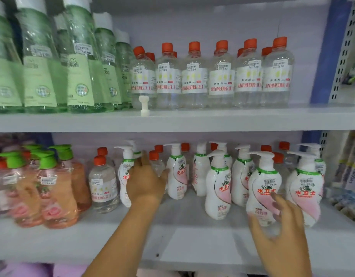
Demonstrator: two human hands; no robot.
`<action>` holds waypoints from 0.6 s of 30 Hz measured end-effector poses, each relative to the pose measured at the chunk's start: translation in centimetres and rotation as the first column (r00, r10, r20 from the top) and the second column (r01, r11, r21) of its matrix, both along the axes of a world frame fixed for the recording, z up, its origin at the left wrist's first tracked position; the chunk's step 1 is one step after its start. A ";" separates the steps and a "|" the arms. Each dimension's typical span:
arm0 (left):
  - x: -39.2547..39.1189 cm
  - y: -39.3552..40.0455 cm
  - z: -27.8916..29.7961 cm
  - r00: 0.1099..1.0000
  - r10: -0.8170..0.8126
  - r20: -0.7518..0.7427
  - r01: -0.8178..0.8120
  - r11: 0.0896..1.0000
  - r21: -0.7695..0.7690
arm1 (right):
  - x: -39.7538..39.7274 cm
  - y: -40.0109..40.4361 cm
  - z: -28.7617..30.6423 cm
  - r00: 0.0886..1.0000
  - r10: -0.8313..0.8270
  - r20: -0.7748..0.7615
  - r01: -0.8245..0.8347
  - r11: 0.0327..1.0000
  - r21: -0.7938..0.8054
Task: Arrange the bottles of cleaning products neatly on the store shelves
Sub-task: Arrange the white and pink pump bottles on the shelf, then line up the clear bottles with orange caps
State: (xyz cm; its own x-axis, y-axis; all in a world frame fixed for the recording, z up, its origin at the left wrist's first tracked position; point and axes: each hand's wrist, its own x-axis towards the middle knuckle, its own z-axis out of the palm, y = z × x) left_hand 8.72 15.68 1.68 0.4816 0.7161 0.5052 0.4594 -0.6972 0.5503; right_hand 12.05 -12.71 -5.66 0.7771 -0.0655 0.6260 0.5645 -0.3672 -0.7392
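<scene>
Lower shelf [182, 236]: white pump bottles [217, 184] crowd among clear red-capped bottles [102, 184] (peach ones [56, 192] sit left). Left hand [145, 181] reaches in, fingers spread between pumps. Right hand [280, 230], fingers spread, touches a front pump bottle [262, 182].

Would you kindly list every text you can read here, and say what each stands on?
"12.00": price sticker on a tall green bottle.
"5.00": stickers on the red-capped clear bottles, upper shelf.
"水卫士": white pump bottle by the right hand.
"10.00": sticker on that bottle.
Remaining label print: too blurred.
</scene>
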 end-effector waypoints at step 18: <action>-9.3 2.8 -2.8 0.745 -0.563 0.357 0.646 0.743 -0.176 | -3.8 17.1 4.9 0.633 0.619 -0.466 -0.740 0.659 -0.131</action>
